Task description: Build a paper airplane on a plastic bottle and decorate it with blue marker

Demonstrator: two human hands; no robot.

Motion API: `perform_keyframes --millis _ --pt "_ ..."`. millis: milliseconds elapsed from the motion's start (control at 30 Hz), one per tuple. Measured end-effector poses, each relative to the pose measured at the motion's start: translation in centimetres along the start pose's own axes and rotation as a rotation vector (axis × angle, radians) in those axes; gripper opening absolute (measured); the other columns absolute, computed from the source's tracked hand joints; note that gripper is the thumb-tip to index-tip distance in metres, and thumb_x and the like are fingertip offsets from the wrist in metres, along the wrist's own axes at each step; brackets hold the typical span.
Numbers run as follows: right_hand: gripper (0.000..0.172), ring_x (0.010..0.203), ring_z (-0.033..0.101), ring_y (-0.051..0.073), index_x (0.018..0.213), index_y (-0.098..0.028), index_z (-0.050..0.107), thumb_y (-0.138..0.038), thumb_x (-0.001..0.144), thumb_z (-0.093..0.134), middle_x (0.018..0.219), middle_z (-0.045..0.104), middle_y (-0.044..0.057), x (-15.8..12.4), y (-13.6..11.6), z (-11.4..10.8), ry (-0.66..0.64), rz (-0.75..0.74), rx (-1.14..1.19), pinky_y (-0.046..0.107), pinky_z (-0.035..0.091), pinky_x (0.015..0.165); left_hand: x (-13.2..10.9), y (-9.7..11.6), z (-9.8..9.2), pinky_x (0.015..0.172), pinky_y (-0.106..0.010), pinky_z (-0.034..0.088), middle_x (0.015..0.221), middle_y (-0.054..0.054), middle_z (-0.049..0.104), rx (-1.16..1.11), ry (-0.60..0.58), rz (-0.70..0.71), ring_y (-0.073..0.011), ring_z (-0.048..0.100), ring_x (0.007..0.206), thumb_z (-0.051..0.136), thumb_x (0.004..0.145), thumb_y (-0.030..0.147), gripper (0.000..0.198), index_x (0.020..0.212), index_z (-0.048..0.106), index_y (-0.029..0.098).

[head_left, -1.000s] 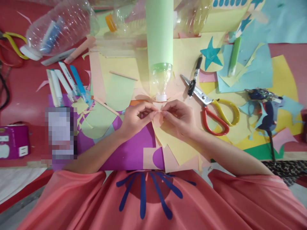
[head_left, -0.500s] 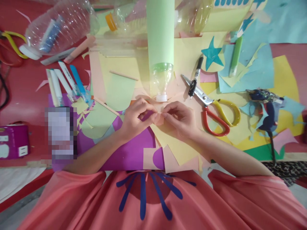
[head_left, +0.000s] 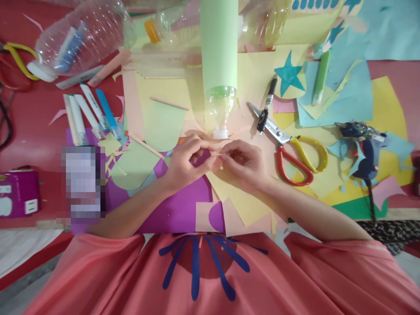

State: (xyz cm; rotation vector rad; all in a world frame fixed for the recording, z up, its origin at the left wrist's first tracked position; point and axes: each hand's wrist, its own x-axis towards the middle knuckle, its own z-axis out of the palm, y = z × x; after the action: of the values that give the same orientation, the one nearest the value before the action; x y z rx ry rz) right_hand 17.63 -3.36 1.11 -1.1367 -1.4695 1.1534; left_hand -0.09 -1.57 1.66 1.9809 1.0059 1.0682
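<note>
Between my two hands is a small piece of peach paper (head_left: pixel 217 160), pinched at its edges and partly hidden by the fingers. My left hand (head_left: pixel 192 159) is closed on its left side, thumb against fingertips. From the right, my right hand (head_left: pixel 244 162) pinches the other side in the same way. Just beyond the fingertips lies a clear plastic bottle (head_left: pixel 220 107), its white cap (head_left: pixel 221 133) toward me and its body wrapped in light green paper (head_left: pixel 219 43). Purple paper (head_left: pixel 183 205) and pale yellow paper (head_left: pixel 243 197) lie beneath my hands.
Scissors (head_left: pixel 278 135) with red and yellow handles lie right, touching a black marker (head_left: pixel 267 107). A glue gun (head_left: pixel 369 153) rests farther right. Several markers (head_left: pixel 88 107), a blurred phone-like object (head_left: pixel 83 181) and a large clear bottle (head_left: pixel 85 39) are left. A teal star (head_left: pixel 290 75) lies beyond the scissors.
The peach paper between my fingertips has tilted or folded, so a thin edge now shows along its top. Both hands keep nearly the same place and still pinch it.
</note>
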Motion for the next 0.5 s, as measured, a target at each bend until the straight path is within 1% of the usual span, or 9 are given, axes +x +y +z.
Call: perform_keyframes --millis 167,333,500 --pt "0.005 0.060 0.057 0.005 0.077 -0.019 0.063 -0.016 0.080 0.062 0.071 0.066 -0.002 -0.07 -0.03 0.03 -0.007 0.003 0.002 0.018 0.043 0.052 -0.10 -0.17 0.01 0.046 -0.016 0.035 0.069 0.004 0.046 0.022 -0.004 0.019 -0.0046 0.039 0.053 0.065 0.084 0.021 0.003 0.084 0.062 0.020" --pt "0.004 0.059 0.055 0.005 0.077 -0.019 0.063 -0.017 0.080 0.063 0.070 0.065 -0.002 -0.06 -0.03 0.03 -0.012 0.005 0.000 0.018 0.041 0.050 -0.14 -0.20 0.04 0.047 -0.016 0.036 0.067 0.004 0.046 0.026 0.011 0.040 -0.0045 0.042 0.053 0.065 0.085 0.020 0.002 0.084 0.064 0.020" --pt "0.003 0.052 0.047 0.003 0.078 -0.018 0.062 -0.018 0.080 0.065 0.065 0.061 -0.004 -0.08 -0.03 0.01 -0.019 0.030 0.017 0.018 0.036 0.046 -0.14 -0.18 0.08 0.047 -0.016 0.036 0.066 0.004 0.047 0.028 0.018 0.036 -0.0045 0.041 0.052 0.065 0.086 0.023 0.004 0.083 0.064 0.019"
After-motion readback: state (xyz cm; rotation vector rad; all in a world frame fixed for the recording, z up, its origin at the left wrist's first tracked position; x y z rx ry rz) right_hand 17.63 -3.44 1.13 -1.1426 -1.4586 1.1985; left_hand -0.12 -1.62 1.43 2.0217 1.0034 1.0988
